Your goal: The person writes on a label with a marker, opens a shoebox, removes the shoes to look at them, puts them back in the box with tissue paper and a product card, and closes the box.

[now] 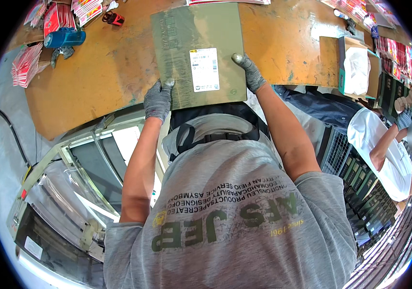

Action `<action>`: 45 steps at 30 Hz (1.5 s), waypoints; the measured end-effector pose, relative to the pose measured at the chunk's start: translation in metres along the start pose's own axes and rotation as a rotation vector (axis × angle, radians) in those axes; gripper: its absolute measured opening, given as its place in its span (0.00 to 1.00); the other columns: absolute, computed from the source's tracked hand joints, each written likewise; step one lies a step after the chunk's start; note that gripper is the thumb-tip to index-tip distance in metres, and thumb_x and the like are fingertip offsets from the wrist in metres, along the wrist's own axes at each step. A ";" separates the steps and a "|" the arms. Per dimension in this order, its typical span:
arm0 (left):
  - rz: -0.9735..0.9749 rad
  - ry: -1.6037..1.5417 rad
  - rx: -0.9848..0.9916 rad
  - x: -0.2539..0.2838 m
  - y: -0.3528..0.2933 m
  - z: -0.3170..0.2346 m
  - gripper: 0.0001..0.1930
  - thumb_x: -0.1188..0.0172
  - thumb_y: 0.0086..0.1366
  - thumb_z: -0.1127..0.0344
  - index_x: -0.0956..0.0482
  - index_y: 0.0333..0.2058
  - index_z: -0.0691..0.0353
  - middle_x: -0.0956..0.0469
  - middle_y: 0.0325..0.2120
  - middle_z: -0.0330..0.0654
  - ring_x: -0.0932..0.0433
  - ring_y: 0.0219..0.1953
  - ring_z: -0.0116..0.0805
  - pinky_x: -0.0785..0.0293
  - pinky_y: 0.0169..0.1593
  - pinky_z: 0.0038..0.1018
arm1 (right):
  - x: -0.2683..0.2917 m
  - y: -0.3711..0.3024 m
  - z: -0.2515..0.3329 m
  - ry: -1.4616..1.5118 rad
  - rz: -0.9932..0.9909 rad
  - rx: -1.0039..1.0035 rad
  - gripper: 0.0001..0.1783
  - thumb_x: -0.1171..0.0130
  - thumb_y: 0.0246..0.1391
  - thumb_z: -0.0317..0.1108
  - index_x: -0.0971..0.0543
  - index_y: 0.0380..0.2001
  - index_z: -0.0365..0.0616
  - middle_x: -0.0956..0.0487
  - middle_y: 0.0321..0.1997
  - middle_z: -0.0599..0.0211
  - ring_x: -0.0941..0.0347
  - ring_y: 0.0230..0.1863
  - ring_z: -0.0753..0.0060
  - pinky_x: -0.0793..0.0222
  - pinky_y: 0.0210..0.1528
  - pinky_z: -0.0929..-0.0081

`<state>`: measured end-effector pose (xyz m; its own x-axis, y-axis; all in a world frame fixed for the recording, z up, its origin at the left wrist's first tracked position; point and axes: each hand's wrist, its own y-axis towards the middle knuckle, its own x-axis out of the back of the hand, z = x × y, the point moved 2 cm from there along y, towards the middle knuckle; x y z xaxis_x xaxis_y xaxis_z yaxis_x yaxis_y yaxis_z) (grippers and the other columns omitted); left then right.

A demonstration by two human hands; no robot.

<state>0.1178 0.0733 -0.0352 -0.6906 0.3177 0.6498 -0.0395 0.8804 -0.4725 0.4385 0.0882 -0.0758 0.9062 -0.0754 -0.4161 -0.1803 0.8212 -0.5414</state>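
A flat olive-green box lies at the near edge of the brown worktable, wrapped in shiny clear film. On its top face sits a white shipping label. My left hand, in a grey glove, grips the box's near left corner, thumb on top and the other fingers curled below the edge. On the right side, my gloved right hand holds the box with its thumb on the top face; the remaining fingers are partly hidden.
The worktable carries red-and-white packets, a blue bottle and a small red-black object. At right stand an opened box with white paper and a co-worker in a white shirt. A metal-framed machine is at left.
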 end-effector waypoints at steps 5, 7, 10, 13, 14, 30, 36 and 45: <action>0.010 0.054 -0.003 0.006 -0.002 -0.010 0.32 0.48 0.70 0.37 0.23 0.57 0.59 0.18 0.47 0.56 0.21 0.51 0.57 0.28 0.55 0.43 | 0.003 0.002 -0.001 0.017 0.005 -0.015 0.57 0.29 0.45 0.59 0.41 0.72 0.41 0.31 0.67 0.52 0.33 0.67 0.56 0.34 0.68 0.59; 0.044 0.048 0.033 0.007 -0.001 -0.010 0.32 0.48 0.70 0.37 0.23 0.57 0.60 0.18 0.47 0.57 0.21 0.51 0.58 0.28 0.55 0.43 | 0.001 0.000 0.001 0.017 0.017 -0.019 0.58 0.29 0.45 0.60 0.41 0.72 0.42 0.31 0.67 0.52 0.33 0.67 0.56 0.33 0.68 0.59; 0.028 0.026 0.020 0.004 -0.001 -0.005 0.33 0.48 0.69 0.36 0.23 0.56 0.60 0.18 0.47 0.57 0.21 0.51 0.58 0.28 0.55 0.43 | 0.001 0.000 0.001 -0.009 0.000 -0.034 0.59 0.28 0.45 0.61 0.41 0.72 0.42 0.31 0.67 0.52 0.33 0.67 0.56 0.33 0.68 0.59; 0.011 0.033 0.016 0.001 0.001 -0.002 0.33 0.48 0.69 0.35 0.23 0.56 0.59 0.18 0.46 0.57 0.21 0.51 0.58 0.28 0.55 0.44 | 0.002 0.001 0.000 -0.012 -0.002 -0.034 0.59 0.28 0.44 0.63 0.41 0.72 0.43 0.31 0.67 0.52 0.33 0.67 0.56 0.33 0.68 0.59; 0.011 0.041 0.021 0.001 0.001 -0.001 0.33 0.49 0.69 0.35 0.23 0.57 0.59 0.18 0.46 0.57 0.21 0.51 0.58 0.28 0.55 0.44 | 0.002 0.001 -0.001 -0.007 0.003 -0.032 0.60 0.28 0.44 0.63 0.41 0.72 0.43 0.31 0.67 0.52 0.33 0.67 0.56 0.33 0.67 0.59; 0.029 0.043 0.026 0.002 0.002 -0.003 0.34 0.50 0.69 0.34 0.22 0.56 0.59 0.18 0.46 0.56 0.21 0.50 0.57 0.27 0.55 0.43 | 0.002 0.002 0.001 -0.042 -0.015 -0.004 0.60 0.30 0.45 0.63 0.43 0.73 0.42 0.33 0.68 0.48 0.35 0.69 0.53 0.36 0.69 0.56; -0.028 0.022 0.003 0.001 -0.003 -0.004 0.32 0.47 0.69 0.36 0.22 0.56 0.59 0.18 0.46 0.56 0.21 0.50 0.57 0.28 0.55 0.43 | -0.001 0.002 0.001 -0.027 0.014 -0.029 0.60 0.30 0.45 0.62 0.43 0.73 0.42 0.32 0.67 0.50 0.34 0.68 0.55 0.36 0.69 0.56; 0.412 -0.622 0.158 0.048 -0.016 0.006 0.32 0.41 0.69 0.45 0.28 0.63 0.61 0.22 0.53 0.43 0.24 0.53 0.32 0.26 0.56 0.34 | 0.006 -0.008 0.049 -0.392 0.181 0.012 0.56 0.34 0.45 0.59 0.43 0.73 0.49 0.27 0.63 0.57 0.28 0.61 0.58 0.29 0.58 0.53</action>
<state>0.0811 0.0725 0.0002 -0.9497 0.3117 -0.0313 0.2394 0.6580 -0.7139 0.4641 0.1088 -0.0385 0.9377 0.2886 -0.1936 -0.3470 0.8080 -0.4762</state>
